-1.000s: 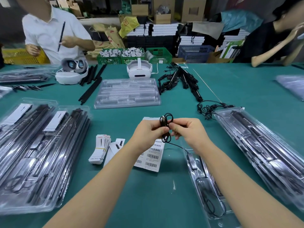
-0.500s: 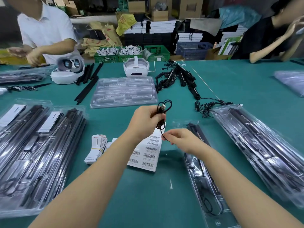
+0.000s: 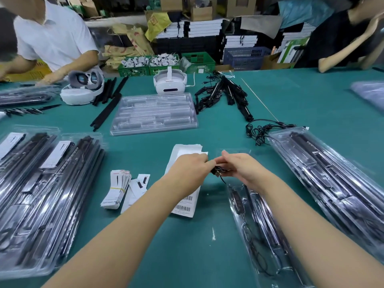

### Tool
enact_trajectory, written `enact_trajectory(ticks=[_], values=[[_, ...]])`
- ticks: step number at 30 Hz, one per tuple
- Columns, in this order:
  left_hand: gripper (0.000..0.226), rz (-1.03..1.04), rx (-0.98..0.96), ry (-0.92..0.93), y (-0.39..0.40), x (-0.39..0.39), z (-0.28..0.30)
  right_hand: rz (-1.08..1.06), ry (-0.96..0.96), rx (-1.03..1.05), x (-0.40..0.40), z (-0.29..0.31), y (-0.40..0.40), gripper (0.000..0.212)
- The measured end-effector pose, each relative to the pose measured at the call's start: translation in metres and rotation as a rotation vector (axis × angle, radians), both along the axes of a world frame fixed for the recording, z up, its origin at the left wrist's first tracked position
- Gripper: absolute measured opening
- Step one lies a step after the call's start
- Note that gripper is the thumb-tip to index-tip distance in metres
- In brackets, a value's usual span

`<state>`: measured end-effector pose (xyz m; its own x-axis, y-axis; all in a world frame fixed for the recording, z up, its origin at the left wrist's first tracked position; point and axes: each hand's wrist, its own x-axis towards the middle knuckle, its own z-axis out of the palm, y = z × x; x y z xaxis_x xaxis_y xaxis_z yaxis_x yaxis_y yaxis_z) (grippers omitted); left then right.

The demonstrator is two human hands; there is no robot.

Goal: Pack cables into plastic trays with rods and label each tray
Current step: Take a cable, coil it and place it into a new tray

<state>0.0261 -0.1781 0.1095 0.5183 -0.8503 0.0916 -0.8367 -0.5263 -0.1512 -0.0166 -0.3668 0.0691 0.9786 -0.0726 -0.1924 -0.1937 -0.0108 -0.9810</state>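
Note:
My left hand [image 3: 190, 166] and my right hand [image 3: 243, 166] meet over the far end of a clear plastic tray [image 3: 262, 231] that lies under my right forearm. Between their fingertips they pinch a small coiled black cable [image 3: 218, 171]; its tail runs down into the tray, which holds black rods and another cable. A sheet of barcode labels [image 3: 184, 202] lies under my left wrist. Small white label cards [image 3: 117, 190] sit to its left.
Packed trays are stacked at the left [image 3: 41, 194] and right [image 3: 332, 183]. An empty clear tray [image 3: 153, 113], loose black rods [image 3: 106, 109], a cable pile [image 3: 261, 132] and two white headsets [image 3: 169, 83] lie farther back. Two people work at the far edge.
My hands came down from chest height to the tray's far end and closed together again on the cable, which is now bunched small between my fingers.

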Motion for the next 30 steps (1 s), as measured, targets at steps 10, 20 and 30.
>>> enact_trajectory(ticks=[10, 20, 30], values=[[0.041, -0.08, -0.074, -0.054, -0.016, 0.014, -0.008, -0.034, -0.081, 0.006, -0.01, 0.0, -0.01, 0.031], [0.055, -0.018, -0.179, -0.026, -0.02, 0.008, -0.023, -0.037, -0.087, 0.124, -0.011, -0.006, -0.007, 0.03], [0.059, 0.118, -0.41, 0.313, -0.04, -0.009, -0.032, -0.104, -0.157, 0.009, -0.014, -0.021, 0.01, 0.027]])
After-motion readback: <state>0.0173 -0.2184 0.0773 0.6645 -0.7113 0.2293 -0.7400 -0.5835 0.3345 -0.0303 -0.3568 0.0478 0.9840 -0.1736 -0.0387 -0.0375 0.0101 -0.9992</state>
